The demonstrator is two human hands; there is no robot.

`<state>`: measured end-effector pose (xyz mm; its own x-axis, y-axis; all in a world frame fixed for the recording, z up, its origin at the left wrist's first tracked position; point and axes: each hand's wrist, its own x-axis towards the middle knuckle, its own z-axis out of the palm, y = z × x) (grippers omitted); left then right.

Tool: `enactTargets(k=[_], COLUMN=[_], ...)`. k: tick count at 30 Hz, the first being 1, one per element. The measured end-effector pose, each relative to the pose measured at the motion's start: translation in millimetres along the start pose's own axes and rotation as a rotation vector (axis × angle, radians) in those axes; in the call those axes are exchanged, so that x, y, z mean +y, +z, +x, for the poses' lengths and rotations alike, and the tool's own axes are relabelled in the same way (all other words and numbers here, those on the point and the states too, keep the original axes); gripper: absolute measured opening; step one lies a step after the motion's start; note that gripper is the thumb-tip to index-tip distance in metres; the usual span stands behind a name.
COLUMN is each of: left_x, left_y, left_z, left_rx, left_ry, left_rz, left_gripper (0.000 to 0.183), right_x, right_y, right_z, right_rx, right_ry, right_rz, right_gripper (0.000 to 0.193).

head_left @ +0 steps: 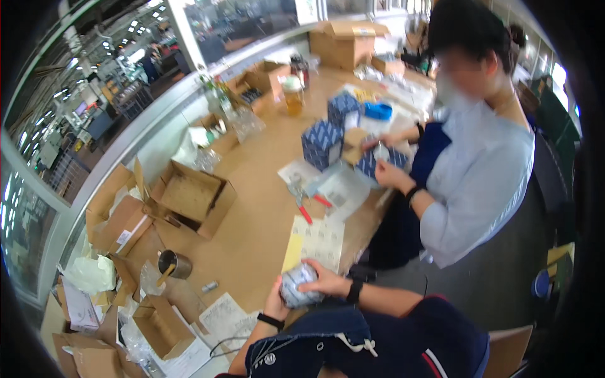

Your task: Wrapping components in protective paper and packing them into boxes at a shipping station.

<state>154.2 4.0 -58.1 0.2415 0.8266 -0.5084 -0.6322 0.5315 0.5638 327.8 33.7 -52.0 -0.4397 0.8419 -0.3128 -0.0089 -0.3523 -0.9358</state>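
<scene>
Between my two hands is a rounded silvery-white packet with bluish markings (299,285), held above the near edge of the table. My left hand (276,303) grips its left side, and my right hand (328,281) lies over its right side with the thumb across the front. What the wrapping contains cannot be seen. Just beyond the packet lies a sheet of labels (318,238) with a yellow strip. Farther up are red-handled pliers (301,201) beside a clear plastic bag (343,192).
A co-worker (472,164) at the right handles a blue patterned box (365,165); two similar boxes (322,145) stand nearby. Open cardboard boxes (192,195) line the left side. A metal cup (174,264), a small cylinder (210,286) and printed papers (227,318) are closer to me.
</scene>
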Motion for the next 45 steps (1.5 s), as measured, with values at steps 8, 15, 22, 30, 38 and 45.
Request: enactTargets(k=[8,15,22,30,38,45], left_x=[-3,-2,0,-2,-1,-2], left_y=[-11,-6,-6,-12,-9,-11], left_z=[11,3,2,7,5,6], left_rx=[0.014,0.005,-0.012,-0.031,-0.024,-0.010], left_ry=[-0.008,-0.022,-0.052,-0.049,-0.032,-0.045], left_rz=[0.058,0.069,-0.007,0.053,0.064,0.052], left_gripper=[0.052,0.055,0.049,0.058,0.058,0.057], right_x=[9,7,5,1,2,2], right_y=[-2,1,0,0,-1,-1], right_z=[5,1,3,3,3,2], right_rx=[0.019,0.013,-0.002,-0.008,-0.007,-0.001], right_ry=[-0.035,-0.002,0.009,0.010,0.013,0.011], right_rz=[0.001,-0.012,0.004,0.034,0.008,0.006], right_gripper=[0.091,0.090,0.091,0.091,0.090,0.091])
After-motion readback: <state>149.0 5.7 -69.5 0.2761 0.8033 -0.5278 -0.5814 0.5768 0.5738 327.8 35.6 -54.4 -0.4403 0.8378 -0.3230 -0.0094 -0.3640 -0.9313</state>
